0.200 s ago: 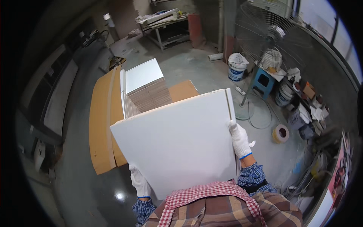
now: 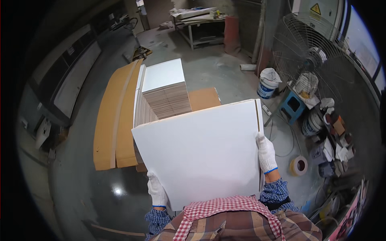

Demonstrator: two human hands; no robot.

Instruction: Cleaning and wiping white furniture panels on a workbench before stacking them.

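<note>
A large white panel [image 2: 197, 152] stands out in front of my body, tilted, with a narrow dark groove along its right edge. Gripping its left edge low down is my left hand [image 2: 157, 190], in a white knitted glove. My right hand [image 2: 266, 153], gloved the same way, is closed on the right edge higher up. The fingers behind the panel are hidden on both sides. Beyond the panel's far edge rises a stack of white-topped boards [image 2: 164, 74] with brown layered sides.
Long cardboard sheet [image 2: 116, 116] lies left of the stack; a smaller cardboard piece [image 2: 205, 98] is right of it. To the right are a wire-caged fan [image 2: 313, 56], a blue stool [image 2: 293, 106], a white bucket [image 2: 267, 84] and a tape roll [image 2: 298, 166]. A cluttered workbench [image 2: 197, 24] stands far back.
The view has turned slightly left, so the room sits further right in it. Both hands keep hold of the panel, which appears shifted right and a little lower at its far edge.
</note>
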